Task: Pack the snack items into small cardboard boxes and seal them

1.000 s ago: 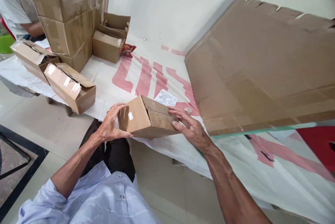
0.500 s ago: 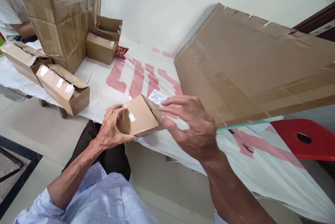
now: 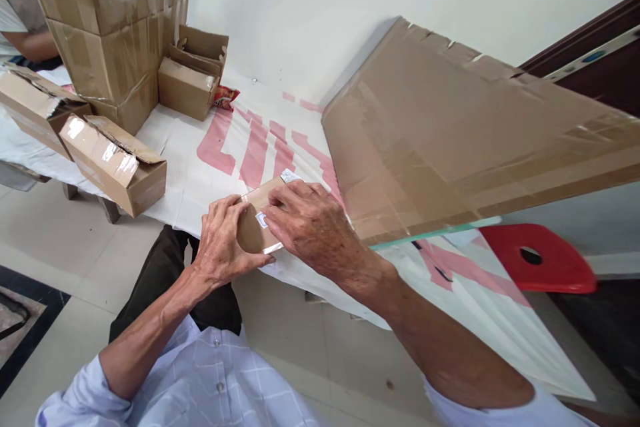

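Note:
A small cardboard box [image 3: 250, 232] sits at the table's front edge, between my hands. My left hand [image 3: 223, 240] grips its left end, thumb along the near side and fingers over the far side. Bent over the right part of its top is my right hand [image 3: 313, 227], with fingers curled against the box and the thumb side beside a small white, blue-edged label [image 3: 261, 219]. Much of the box's right end is hidden under that hand. A printed white paper [image 3: 289, 175] peeks out just behind the fingers.
Two oblong cardboard boxes [image 3: 114, 164] with raised flaps stand to the left, before a tall taped carton stack [image 3: 120, 47]. Smaller boxes [image 3: 187, 87] and a red packet [image 3: 226, 97] lie behind. A large cardboard sheet [image 3: 450, 140] leans at right, near a red stool [image 3: 545, 260]. Another person's arm [image 3: 37, 46] shows far left.
My right hand has moved left from the box's open right end onto its top, beside the label. My left hand keeps its grip. The whole view has shifted slightly.

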Motion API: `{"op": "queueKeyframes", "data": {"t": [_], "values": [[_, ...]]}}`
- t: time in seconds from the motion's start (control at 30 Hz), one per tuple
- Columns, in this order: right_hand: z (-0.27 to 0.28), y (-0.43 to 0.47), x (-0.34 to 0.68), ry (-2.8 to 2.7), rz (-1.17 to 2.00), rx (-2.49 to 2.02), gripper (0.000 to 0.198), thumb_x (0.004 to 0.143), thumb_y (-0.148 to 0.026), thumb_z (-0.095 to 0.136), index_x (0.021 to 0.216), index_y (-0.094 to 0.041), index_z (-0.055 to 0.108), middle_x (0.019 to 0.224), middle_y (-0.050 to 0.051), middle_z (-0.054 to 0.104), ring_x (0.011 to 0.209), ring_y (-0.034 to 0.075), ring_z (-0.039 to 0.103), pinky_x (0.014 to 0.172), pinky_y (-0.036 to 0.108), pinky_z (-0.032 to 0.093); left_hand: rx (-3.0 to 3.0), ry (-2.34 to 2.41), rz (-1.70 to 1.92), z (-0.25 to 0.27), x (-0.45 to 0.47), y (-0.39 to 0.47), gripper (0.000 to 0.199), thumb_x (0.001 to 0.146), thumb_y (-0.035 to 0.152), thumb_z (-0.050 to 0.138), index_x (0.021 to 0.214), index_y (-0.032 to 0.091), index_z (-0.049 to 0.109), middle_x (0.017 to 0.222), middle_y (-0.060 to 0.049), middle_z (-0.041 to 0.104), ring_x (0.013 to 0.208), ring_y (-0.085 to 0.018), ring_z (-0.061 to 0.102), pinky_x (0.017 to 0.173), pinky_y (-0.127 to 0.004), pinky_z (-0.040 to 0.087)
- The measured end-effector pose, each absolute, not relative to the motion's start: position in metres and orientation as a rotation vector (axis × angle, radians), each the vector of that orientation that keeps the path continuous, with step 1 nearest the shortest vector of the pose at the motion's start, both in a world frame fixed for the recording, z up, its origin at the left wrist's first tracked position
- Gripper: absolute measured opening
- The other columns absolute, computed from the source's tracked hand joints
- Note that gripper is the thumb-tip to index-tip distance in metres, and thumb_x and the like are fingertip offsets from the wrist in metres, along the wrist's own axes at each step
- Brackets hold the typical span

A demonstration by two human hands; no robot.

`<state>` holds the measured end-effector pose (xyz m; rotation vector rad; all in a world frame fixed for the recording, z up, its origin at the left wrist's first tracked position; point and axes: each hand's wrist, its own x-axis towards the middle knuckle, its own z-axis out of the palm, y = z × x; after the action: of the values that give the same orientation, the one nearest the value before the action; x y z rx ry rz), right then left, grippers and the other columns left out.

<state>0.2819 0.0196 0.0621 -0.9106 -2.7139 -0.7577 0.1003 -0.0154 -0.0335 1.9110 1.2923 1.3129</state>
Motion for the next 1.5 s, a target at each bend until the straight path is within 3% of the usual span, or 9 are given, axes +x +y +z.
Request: {"op": "queueKeyframes", "data": {"t": [0.47, 0.73, 0.93, 1.07, 1.23, 1.37, 1.5], "values": [[0.063, 0.021, 0.278, -2.788, -0.712, -0.895, 0.022, 0.103, -0.013, 0.056, 0.095, -0.020, 0.076, 0.100, 0.012, 0.073, 0.105, 0.031, 0.060, 0.085, 0.043, 0.041, 1.924, 1.308, 1.273, -0.031, 0.100, -0.017, 0.095, 0.056, 0.038, 0.105, 0.138, 0.025, 0.059, 0.152, -0.020, 0.057, 0.142, -0.044, 0.053, 0.114, -0.065, 0.050], [0.063, 0.025, 0.270, -2.832, -0.741, -0.976, 0.018, 0.100, -0.010, 0.058, 0.094, -0.016, 0.074, 0.094, 0.015, 0.071, 0.092, 0.031, 0.055, 0.079, 0.044, 0.036, 1.922, 1.303, 1.244, -0.030, 0.100, -0.017, 0.095, 0.058, 0.041, 0.104, 0.139, 0.027, 0.059, 0.153, -0.019, 0.057, 0.144, -0.045, 0.052, 0.113, -0.066, 0.048], [0.060, 0.026, 0.267, -2.863, -0.747, -0.975, 0.013, 0.098, -0.013, 0.061, 0.098, -0.015, 0.074, 0.098, 0.017, 0.070, 0.095, 0.033, 0.054, 0.081, 0.046, 0.038, 1.937, 1.300, 1.259, -0.032, 0.099, -0.017, 0.099, 0.056, 0.036, 0.105, 0.142, 0.023, 0.058, 0.153, -0.021, 0.057, 0.144, -0.044, 0.052, 0.115, -0.065, 0.048], [0.055, 0.023, 0.269, -2.761, -0.504, -0.899, 0.021, 0.103, -0.013, 0.052, 0.094, -0.017, 0.070, 0.098, 0.015, 0.069, 0.097, 0.032, 0.057, 0.085, 0.047, 0.041, 1.928, 1.317, 1.299, -0.035, 0.100, -0.017, 0.096, 0.058, 0.035, 0.103, 0.142, 0.022, 0.058, 0.153, -0.021, 0.056, 0.144, -0.043, 0.053, 0.116, -0.064, 0.048], [0.068, 0.019, 0.285, -2.198, 0.171, -0.862, 0.022, 0.110, -0.032, 0.052, 0.092, -0.024, 0.062, 0.093, 0.006, 0.067, 0.091, 0.024, 0.063, 0.082, 0.040, 0.051, 1.961, 1.245, 1.325, -0.045, 0.080, -0.011, 0.095, 0.061, 0.034, 0.099, 0.145, 0.023, 0.057, 0.153, -0.019, 0.056, 0.144, -0.042, 0.054, 0.119, -0.062, 0.048], [0.065, 0.049, 0.336, -1.761, 0.339, -1.036, 0.023, 0.103, -0.045, 0.065, 0.093, -0.024, 0.064, 0.088, 0.003, 0.065, 0.080, 0.019, 0.061, 0.072, 0.034, 0.051, 1.891, 1.172, 1.258, -0.065, 0.035, -0.006, 0.098, 0.068, 0.040, 0.095, 0.153, 0.024, 0.051, 0.156, -0.018, 0.055, 0.145, -0.041, 0.056, 0.119, -0.059, 0.052], [0.017, 0.095, 0.400, -1.578, 0.470, -1.336, 0.022, 0.092, -0.042, 0.065, 0.082, -0.022, 0.060, 0.074, -0.002, 0.059, 0.068, 0.015, 0.054, 0.066, 0.030, 0.047, 1.784, 1.283, 1.108, -0.090, -0.007, 0.001, 0.105, 0.072, 0.045, 0.092, 0.163, 0.025, 0.042, 0.165, -0.020, 0.050, 0.153, -0.044, 0.051, 0.116, -0.060, 0.055]]}}
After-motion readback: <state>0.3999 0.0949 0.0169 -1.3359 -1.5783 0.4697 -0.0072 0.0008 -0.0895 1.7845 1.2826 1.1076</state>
